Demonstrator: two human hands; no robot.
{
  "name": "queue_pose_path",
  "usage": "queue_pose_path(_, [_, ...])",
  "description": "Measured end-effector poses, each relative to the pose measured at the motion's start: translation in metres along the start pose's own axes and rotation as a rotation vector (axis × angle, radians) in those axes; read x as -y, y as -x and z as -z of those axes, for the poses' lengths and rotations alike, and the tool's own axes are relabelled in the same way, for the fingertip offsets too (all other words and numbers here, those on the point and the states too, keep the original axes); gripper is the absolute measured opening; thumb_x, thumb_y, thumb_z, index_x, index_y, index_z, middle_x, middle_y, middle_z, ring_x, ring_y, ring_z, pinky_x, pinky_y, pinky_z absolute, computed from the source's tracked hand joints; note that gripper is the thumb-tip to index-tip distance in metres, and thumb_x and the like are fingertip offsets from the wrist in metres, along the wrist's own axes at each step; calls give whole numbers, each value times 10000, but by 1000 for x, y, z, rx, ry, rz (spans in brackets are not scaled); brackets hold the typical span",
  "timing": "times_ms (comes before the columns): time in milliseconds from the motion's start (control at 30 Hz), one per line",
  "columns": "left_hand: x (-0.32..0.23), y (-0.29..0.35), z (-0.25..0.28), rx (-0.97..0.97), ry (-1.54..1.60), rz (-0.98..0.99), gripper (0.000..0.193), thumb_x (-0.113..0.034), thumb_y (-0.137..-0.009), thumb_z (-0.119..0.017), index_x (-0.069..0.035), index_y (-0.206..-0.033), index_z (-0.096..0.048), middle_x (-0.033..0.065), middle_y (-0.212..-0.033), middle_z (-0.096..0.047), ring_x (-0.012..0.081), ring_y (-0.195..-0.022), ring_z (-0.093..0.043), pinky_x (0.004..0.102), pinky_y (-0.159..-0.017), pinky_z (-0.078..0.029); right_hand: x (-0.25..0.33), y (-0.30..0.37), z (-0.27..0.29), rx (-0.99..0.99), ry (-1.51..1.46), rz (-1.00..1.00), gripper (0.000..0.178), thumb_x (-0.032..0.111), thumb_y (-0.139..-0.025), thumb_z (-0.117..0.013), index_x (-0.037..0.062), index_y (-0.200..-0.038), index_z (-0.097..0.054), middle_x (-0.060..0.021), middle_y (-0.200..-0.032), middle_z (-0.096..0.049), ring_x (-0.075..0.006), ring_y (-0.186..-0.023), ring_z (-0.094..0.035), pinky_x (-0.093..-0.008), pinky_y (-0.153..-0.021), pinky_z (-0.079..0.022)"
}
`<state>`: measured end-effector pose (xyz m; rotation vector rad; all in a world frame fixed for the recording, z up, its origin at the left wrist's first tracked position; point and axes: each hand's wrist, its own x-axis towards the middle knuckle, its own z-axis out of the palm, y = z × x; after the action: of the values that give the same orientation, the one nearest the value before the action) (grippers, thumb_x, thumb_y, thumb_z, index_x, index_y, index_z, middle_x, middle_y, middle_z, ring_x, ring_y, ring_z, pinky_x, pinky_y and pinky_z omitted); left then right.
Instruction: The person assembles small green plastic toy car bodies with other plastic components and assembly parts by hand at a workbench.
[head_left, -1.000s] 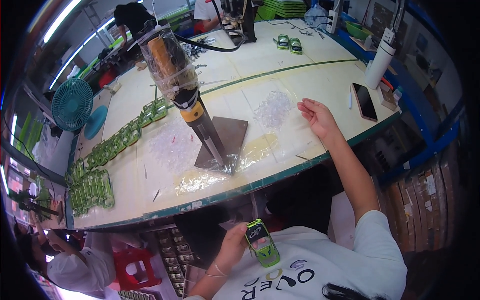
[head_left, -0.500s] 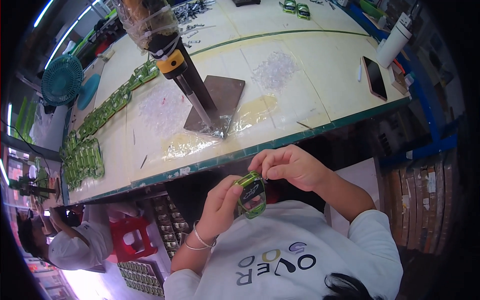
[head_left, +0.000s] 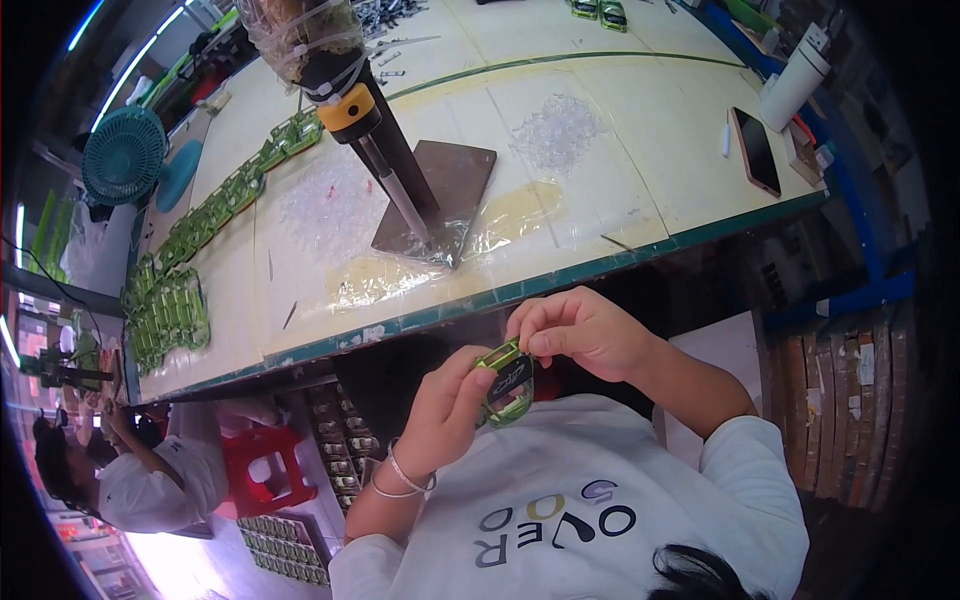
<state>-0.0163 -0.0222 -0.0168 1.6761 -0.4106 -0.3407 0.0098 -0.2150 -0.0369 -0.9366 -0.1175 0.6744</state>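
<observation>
In front of my chest, my left hand [head_left: 446, 408] grips a green plastic shell [head_left: 511, 398] with a black panel; it looks like a toy car body. The shell is tilted, and its upper end points toward the bench edge. My right hand [head_left: 585, 335] is at that upper end, with thumb and index finger pressed together. Whatever lies between those fingertips is too small or hidden to make out. A similar pair of green shells [head_left: 612, 15] sits at the far side of the bench.
The bench [head_left: 590, 215] holds a post-mounted tool [head_left: 350, 112] over a brown plate [head_left: 465, 180], piles of small clear pieces [head_left: 558, 133], and rows of green shells [head_left: 210, 215]. A phone [head_left: 755, 152] and white bottle [head_left: 795, 80] are at right. Another person [head_left: 165, 480] sits lower left near a red stool [head_left: 262, 470].
The green shell has tipped in my left hand, showing more of its upper end. My right fingertips have curled in closer together beside it. The view has shifted slightly.
</observation>
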Motion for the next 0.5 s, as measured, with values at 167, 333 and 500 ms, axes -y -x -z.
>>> queue_pose_path(167, [0, 2, 2, -4, 6, 56, 258, -198, -878, -408, 33, -891, -522, 39, -772, -526, 87, -707, -463, 193, -646, -372, 0, -1, -2, -14, 26, -5, 80, 38, -748, -575, -23, -799, -577, -92, -887, -529, -120, -719, -507, -209, -612, -421])
queue_pose_path(333, [0, 2, 3, 5, -31, 12, 230, -176, -877, -401, 22, -902, -514, 51, -745, -546, 92, -670, -490, 203, -616, -391, 2, -2, -2, -11, 76, -30, 77, 38, -754, -564, -26, -797, -575, -88, -860, -541, -117, -701, -510, -210, -599, -425])
queue_pose_path(500, [-2, 1, 4, 20, -19, 8, 205, -156, -878, -392, 12, -913, -504, 61, -717, -564, 95, -635, -519, 213, -591, -411, 3, 0, -6, -30, 138, 7, 68, 17, -743, -565, -30, -791, -577, -97, -870, -544, -119, -695, -514, -211, -604, -432])
